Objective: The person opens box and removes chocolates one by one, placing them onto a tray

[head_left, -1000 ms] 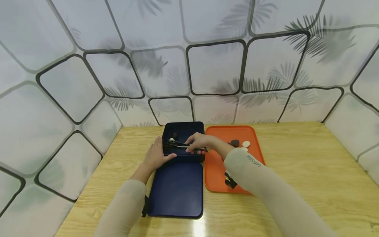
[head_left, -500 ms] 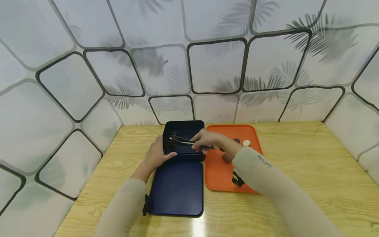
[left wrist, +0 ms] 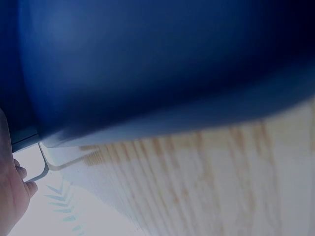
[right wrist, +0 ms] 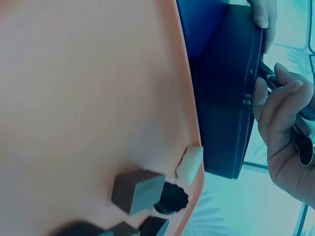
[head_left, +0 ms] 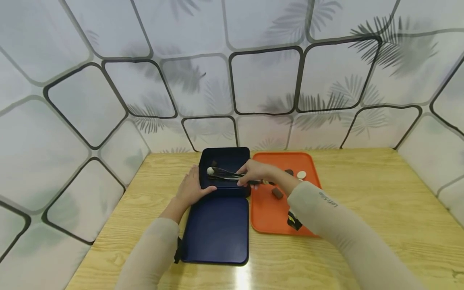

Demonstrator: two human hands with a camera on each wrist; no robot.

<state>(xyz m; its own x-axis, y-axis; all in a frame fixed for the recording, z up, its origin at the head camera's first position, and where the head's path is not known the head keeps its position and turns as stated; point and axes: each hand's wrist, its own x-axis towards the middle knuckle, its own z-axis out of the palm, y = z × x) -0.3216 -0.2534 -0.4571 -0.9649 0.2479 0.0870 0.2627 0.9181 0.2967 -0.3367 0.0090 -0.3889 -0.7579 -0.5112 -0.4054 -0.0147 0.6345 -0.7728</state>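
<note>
In the head view my right hand (head_left: 253, 172) grips a pair of tongs (head_left: 228, 176), which reach left into a navy box (head_left: 232, 155). A round white piece (head_left: 210, 171) is at the tongs' tips; whether they pinch it I cannot tell. Just behind it in the box lies a small dark brown piece (head_left: 214, 163). My left hand (head_left: 190, 187) rests against the box's front left corner, fingers along the left side and thumb stretched along the front. The right wrist view shows my right fingers (right wrist: 280, 110) curled round the tongs' handles.
An orange tray (head_left: 264, 219) stands right of the box, bearing a brown block (head_left: 277, 193), a white disc (head_left: 301, 175), a dark round piece (head_left: 288, 172) and other pieces. In front of the box lies a flat navy lid (head_left: 217, 231). A patterned wall rises behind the wooden table (head_left: 366, 193).
My right hand has drawn slightly right and back with the tongs, then stayed nearly still. The white piece at the tips now shows more fully. My left hand has stayed at the box.
</note>
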